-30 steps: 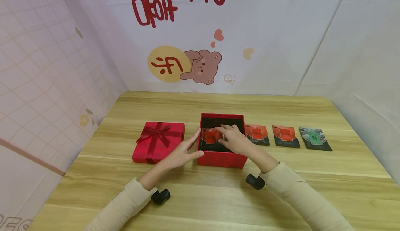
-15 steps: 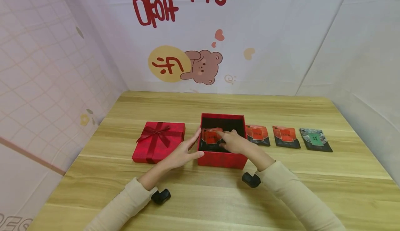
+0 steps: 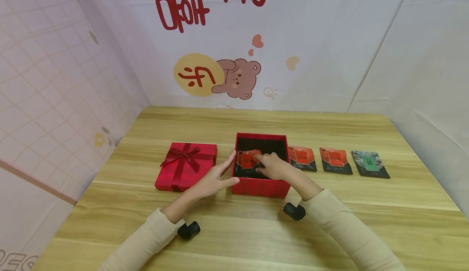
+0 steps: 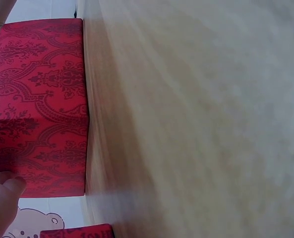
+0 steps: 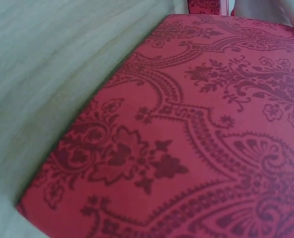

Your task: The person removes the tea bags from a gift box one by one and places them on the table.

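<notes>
A red patterned gift box (image 3: 260, 187) sits uncovered mid-table, dark inside. A red-and-black pouch (image 3: 247, 161) lies in its left part. My right hand (image 3: 275, 167) reaches over the box's right side, with its index finger and thumb at the pouch's right part. Whether they pinch it or only press on it I cannot tell. My left hand (image 3: 212, 180) rests against the left wall, fingers straight and thumb at the front corner. In the left wrist view its fingers touch the box (image 4: 42, 104). The right wrist view is mostly filled by the box's wall (image 5: 186, 129).
Left of the box lies its red lid (image 3: 187, 167) with a dark red bow. To the right, in a row, lie a red-and-black pouch (image 3: 302, 159), another like it (image 3: 335, 161) and a green-labelled pouch (image 3: 370, 164). A printed white sheet (image 3: 311, 26) hangs behind.
Over the past second my right hand has shifted slightly left and lower into the box, then stayed still. The left hand, lid and other pouches have kept their places.
</notes>
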Tool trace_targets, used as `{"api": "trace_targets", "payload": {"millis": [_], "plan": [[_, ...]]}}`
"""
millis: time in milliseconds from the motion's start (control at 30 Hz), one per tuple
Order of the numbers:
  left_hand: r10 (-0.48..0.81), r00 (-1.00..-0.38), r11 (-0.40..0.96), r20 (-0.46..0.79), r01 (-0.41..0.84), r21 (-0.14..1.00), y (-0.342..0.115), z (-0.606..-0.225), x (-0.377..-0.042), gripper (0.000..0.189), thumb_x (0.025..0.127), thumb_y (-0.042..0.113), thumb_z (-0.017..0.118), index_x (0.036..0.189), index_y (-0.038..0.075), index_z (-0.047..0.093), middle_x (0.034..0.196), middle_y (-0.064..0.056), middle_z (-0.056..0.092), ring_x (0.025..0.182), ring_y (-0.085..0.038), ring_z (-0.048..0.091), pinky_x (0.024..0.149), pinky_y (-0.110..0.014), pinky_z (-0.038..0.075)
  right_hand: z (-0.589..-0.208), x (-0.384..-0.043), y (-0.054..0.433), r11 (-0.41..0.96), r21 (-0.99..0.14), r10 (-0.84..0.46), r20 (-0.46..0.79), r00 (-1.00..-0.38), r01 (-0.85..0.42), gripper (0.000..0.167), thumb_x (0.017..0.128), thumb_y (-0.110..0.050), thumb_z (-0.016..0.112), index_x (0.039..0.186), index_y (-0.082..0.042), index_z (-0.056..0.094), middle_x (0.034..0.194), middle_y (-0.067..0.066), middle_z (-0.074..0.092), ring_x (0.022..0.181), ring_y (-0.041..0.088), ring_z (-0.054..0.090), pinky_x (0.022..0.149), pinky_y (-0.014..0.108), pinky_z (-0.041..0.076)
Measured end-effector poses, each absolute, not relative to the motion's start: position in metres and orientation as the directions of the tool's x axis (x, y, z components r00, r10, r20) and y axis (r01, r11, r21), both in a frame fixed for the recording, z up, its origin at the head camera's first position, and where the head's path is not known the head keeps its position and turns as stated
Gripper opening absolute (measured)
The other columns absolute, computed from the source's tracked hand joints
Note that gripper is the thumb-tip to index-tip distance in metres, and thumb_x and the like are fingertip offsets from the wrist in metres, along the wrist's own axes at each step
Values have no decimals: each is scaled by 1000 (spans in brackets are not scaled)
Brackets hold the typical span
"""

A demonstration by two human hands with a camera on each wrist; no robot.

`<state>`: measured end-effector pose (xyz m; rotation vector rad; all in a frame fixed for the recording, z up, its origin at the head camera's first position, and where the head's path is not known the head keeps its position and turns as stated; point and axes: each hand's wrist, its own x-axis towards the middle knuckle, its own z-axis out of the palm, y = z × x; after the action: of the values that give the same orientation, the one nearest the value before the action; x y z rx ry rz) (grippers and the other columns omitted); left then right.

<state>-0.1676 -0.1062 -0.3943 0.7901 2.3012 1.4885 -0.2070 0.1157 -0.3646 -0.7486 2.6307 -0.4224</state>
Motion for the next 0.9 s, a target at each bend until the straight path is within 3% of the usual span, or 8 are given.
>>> {"api": "trace_targets", "payload": {"millis": [200, 533, 800, 900], "plan": [[587, -808, 319, 59, 297, 900, -106, -395, -167, 81, 89, 28, 59, 147, 8, 6, 153, 0, 5, 138, -22, 13, 106, -46, 25, -363, -207, 119, 776, -459, -565, -200, -801, -433, 45, 91, -14, 55, 130, 6, 45, 117, 21, 55, 111, 37, 47, 96, 51, 34], [584, -810, 325, 49, 288, 901, -106, -398, -168, 80, 90, 27, 59, 147, 12, 6, 153, 1, 5, 138, -21, 14, 106, -45, 25, -363, -210, 119, 750, -527, -565, -196, -802, -400, 46, 91, -14, 55, 132, 5, 44, 113, 21, 52, 95, 25, 52, 81, 39, 46], [583, -811, 322, 56, 293, 900, -105, -399, -166, 79, 90, 26, 58, 147, 13, 5, 153, 2, 4, 138, -20, 13, 107, -45, 25, -368, -217, 118, 654, -657, -609, -164, -776, -374, 42, 91, -8, 53, 128, 9, 45, 81, 11, 63, 67, 18, 55, 61, 27, 43], [585, -809, 319, 55, 291, 902, -104, -399, -166, 79, 90, 26, 58, 147, 12, 6, 153, 2, 4, 138, -20, 12, 107, -45, 24, -370, -217, 117, 661, -660, -597, -174, -783, -357, 43, 91, -9, 53, 130, 8, 45, 91, 11, 62, 76, 18, 58, 68, 29, 45]]}}
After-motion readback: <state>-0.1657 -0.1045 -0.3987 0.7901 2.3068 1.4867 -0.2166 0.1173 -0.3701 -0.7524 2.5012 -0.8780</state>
